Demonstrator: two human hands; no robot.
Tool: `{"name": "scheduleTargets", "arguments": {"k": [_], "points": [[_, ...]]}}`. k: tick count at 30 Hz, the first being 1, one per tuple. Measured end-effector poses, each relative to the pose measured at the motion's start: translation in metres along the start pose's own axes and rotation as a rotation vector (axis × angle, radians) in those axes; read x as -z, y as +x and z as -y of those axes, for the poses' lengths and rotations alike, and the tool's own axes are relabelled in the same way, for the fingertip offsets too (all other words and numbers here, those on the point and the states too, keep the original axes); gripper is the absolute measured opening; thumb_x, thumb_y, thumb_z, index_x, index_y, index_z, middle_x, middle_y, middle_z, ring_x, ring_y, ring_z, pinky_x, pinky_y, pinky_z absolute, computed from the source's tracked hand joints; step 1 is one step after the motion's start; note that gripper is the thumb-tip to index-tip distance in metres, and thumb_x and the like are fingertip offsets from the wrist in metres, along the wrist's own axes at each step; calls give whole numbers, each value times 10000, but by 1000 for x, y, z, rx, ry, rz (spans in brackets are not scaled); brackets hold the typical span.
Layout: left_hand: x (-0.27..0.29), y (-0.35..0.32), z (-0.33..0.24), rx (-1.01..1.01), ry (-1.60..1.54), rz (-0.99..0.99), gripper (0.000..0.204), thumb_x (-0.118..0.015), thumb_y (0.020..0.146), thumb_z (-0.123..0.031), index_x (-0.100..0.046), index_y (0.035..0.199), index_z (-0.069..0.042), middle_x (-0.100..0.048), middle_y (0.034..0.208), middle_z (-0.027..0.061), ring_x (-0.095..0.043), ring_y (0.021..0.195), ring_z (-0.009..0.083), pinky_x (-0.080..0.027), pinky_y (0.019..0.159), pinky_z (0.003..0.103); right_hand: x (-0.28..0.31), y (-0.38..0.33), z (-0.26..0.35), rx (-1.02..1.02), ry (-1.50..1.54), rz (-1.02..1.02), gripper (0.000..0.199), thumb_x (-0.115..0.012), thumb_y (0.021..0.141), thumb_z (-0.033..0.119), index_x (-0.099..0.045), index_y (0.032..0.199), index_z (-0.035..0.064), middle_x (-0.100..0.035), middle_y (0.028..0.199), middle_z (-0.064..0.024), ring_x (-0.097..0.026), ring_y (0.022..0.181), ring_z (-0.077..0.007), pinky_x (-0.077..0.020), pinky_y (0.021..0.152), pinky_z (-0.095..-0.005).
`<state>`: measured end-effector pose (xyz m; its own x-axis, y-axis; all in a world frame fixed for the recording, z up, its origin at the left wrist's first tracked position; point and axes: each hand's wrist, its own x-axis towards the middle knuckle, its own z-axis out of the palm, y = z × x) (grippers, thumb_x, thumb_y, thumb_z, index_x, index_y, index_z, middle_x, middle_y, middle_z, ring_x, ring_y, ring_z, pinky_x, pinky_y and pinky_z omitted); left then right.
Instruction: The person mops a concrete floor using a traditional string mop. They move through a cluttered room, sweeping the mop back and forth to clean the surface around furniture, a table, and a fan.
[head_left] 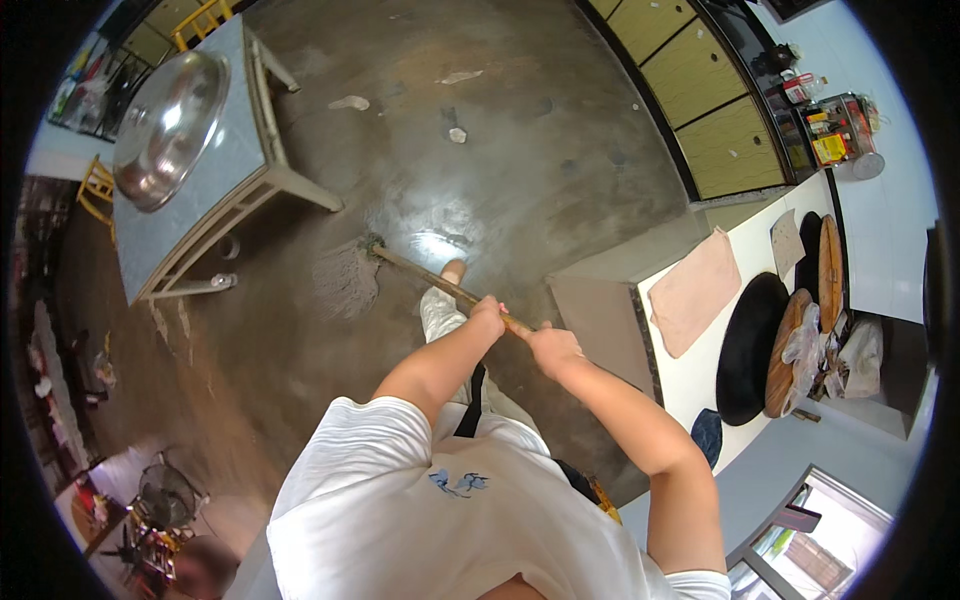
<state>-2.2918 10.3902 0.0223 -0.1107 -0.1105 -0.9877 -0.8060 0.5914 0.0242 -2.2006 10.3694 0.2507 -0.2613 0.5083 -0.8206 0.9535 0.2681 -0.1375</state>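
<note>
I hold a mop by its wooden handle point(432, 278) with both hands. My left hand point(487, 316) grips the handle lower down, and my right hand point(553, 347) grips it just behind, closer to my body. The grey stringy mop head point(345, 282) lies on the wet, shiny concrete floor point(480, 150), close to the leg of a table. My foot point(453, 271) shows beside the handle.
A grey-topped table point(215, 160) at the left carries a large round metal lid point(168, 125). At the right a white counter point(700, 370) holds a black wok point(748, 345), a pink cloth point(693, 290) and round wooden lids point(783, 350). Yellow cabinet doors point(700, 90) line the far wall. A fan point(165, 492) stands lower left.
</note>
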Motion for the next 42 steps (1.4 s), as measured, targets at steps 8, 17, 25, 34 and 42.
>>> {"name": "scheduleTargets", "arguments": {"k": [8, 17, 25, 34, 42], "points": [[-172, -43, -16, -6, 240, 25, 159, -472, 785, -45, -503, 638, 7, -507, 543, 100, -476, 433, 190, -402, 407, 305, 97, 39, -95, -181, 123, -82, 703, -471, 777, 19, -270, 1321, 417, -522, 1018, -202, -588, 881, -333, -486, 749, -387], [-309, -66, -74, -116, 694, 140, 176, -497, 800, -87, -525, 679, 38, -529, 592, 112, -498, 499, 187, -402, 432, 302, 167, 122, -151, -412, 374, -156, 688, -534, 769, 93, -261, 1332, 378, -534, 999, -200, -576, 869, -328, -469, 776, -401], [-303, -27, -73, -179, 868, 370, 268, -553, 790, -81, -497, 990, 88, -585, 756, 165, -575, 557, 221, -456, 461, 299, 119, 140, -145, -434, 745, -222, 631, -561, 781, 117, -268, 1332, 212, -575, 973, -235, -573, 891, -341, -460, 773, -411], [-169, -18, 7, -239, 1184, 483, 305, -608, 754, -70, -535, 1010, 79, -600, 871, 158, -629, 713, 251, -517, 556, 329, 33, 47, -92, -513, 558, -70, 530, -723, 680, 218, -413, 1032, -30, -580, 955, -250, -557, 931, -382, -460, 776, -404], [-29, -5, 81, -201, 964, 509, 375, -642, 755, -150, -534, 1058, 44, -574, 1025, 152, -593, 867, 248, -514, 661, 360, -67, -40, -40, -404, 406, -7, 534, -700, 674, 171, -396, 1061, -38, -589, 913, -246, -571, 902, -372, -467, 756, -403]]}}
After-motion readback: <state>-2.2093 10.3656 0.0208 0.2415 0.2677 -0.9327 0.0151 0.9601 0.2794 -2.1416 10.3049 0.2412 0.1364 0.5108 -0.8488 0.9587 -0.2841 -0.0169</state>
